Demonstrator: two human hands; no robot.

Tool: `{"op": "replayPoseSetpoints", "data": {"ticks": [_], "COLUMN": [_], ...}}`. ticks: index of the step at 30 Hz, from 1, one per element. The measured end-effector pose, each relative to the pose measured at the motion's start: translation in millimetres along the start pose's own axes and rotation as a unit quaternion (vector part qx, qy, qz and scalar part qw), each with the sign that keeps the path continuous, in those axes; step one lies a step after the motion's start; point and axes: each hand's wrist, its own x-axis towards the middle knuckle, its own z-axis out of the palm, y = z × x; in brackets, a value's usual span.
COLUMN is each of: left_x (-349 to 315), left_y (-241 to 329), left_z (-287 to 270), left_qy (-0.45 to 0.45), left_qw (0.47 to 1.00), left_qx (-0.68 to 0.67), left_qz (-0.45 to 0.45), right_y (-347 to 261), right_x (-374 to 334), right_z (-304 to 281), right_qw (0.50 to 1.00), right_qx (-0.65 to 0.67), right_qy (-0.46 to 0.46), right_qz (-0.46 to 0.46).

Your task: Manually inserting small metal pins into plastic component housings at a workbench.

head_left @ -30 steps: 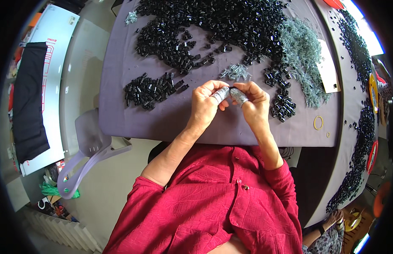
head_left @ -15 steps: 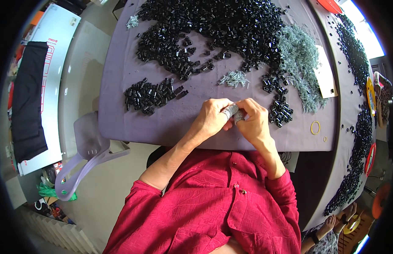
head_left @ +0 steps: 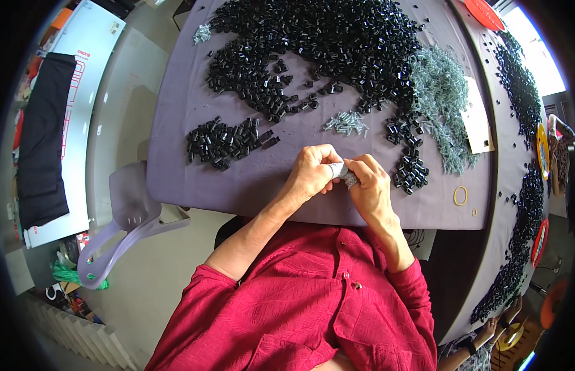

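Observation:
Over the near part of the table my left hand [head_left: 312, 170] and my right hand [head_left: 371, 190] meet, fingers pinched together. Grey-white wrapping [head_left: 338, 170] shows between them, seemingly around the fingertips or thumbs. Whatever small part they grip is hidden by the fingers. Just beyond the hands lies a small heap of clear, silvery little pins [head_left: 347, 122]. Small black tubular pieces form a heap [head_left: 225, 141] to the left, and another cluster [head_left: 411, 173] sits right beside my right hand.
A large black pile [head_left: 318, 37] covers the far table, with a grey pile of pins [head_left: 441, 105] at its right. A white card [head_left: 476, 117] and rubber band [head_left: 460, 195] lie farther right. A lilac plastic chair [head_left: 129, 204] stands left. Another person's hands [head_left: 485, 334] show at lower right.
The view has shifted slightly, so the table sits a little lower. My hands stay together, with the right fingers turned a little and drawn slightly back from the left.

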Motion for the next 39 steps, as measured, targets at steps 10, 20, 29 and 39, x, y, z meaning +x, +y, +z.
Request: {"op": "replayPoseSetpoints", "data": {"ticks": [10, 20, 29, 39], "left_x": [-2.7, -1.1, -6.8, -14.3], "left_y": [-0.6, 3.7, -7.9, 3.7], "left_z": [0.7, 2.5, 17.3, -81.5], "left_qy": [0.003, -0.007, 0.081, 0.248], "left_qw": [1.0, 1.0, 0.884, 0.844], "left_qx": [-0.006, 0.017, 0.346, 0.429], "left_qz": [0.016, 0.004, 0.305, 0.207], "right_y": [7.6, 8.4, 3.4, 32.2], "right_x": [-0.8, 5.1, 1.9, 33.3], "right_z": [9.1, 5.3, -24.2, -38.4], "right_qw": [0.999, 0.999, 0.995, 0.994], "right_qx": [-0.017, -0.025, -0.045, -0.066], "right_qy": [0.004, -0.025, -0.05, 0.017], "right_qz": [-0.044, 0.028, 0.071, 0.084]}}
